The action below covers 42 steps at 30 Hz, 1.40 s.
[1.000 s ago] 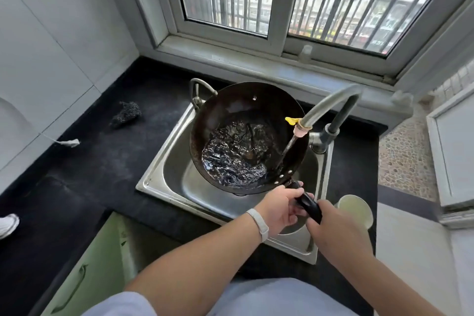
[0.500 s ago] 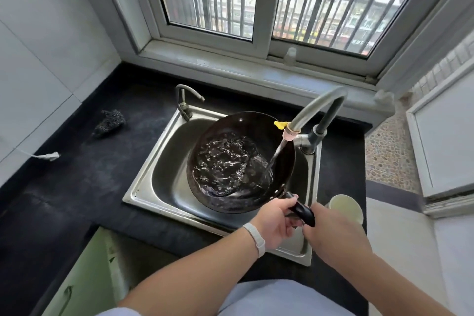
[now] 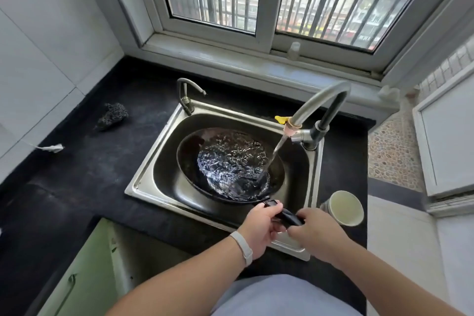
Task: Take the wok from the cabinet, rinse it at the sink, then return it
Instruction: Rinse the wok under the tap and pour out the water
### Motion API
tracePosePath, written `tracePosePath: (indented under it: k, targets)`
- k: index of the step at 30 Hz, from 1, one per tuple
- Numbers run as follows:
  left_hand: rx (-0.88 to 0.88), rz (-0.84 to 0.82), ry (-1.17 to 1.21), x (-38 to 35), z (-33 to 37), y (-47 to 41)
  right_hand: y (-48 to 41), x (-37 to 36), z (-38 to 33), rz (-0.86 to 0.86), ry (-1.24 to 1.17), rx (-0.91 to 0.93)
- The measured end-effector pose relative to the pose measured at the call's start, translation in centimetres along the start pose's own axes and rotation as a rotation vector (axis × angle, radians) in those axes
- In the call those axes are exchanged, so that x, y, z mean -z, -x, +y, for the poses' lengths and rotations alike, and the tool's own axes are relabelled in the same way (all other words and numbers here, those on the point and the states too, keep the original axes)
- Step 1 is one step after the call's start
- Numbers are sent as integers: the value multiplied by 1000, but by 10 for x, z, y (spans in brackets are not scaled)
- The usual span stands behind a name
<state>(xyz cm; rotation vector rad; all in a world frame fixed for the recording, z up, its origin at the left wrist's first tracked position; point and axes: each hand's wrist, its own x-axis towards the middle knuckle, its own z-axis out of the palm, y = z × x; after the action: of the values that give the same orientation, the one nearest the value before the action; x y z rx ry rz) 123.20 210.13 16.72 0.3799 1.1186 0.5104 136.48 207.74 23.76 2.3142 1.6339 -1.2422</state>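
The wok (image 3: 230, 164) has dropped level into the sink (image 3: 143, 182). Both hands (image 3: 284, 228) grip its handle (image 3: 282, 214) closed; rinsing continues

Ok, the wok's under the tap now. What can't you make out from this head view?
- Wok bottom: hidden by churning water, so its cleanliness can't be judged.
- Wok handle: mostly wrapped by the left hand and right hand.
- Sink drain: covered by the wok.
- Cabinet interior: dark, cut off by the frame's edge.
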Motion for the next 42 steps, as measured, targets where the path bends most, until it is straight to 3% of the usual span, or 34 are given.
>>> tracePosePath:
  k: [7,18,29,36,42]
  targets:
    - [-63,92,-34,10,0,4,-6,-14,-2,-137,-395,-78]
    - [-117,173,55,11,8,11,0,-2,-11,-251,-610,-52]
    - [-89,-60,386,-4,17,10,-5,7,6,-504,-1012,-215]
    - [-129,57,214,-14,21,8,-12,15,16,-598,-1006,-195]
    - [-147,214,86,-23,11,2,-12,26,14,-508,-645,-112]
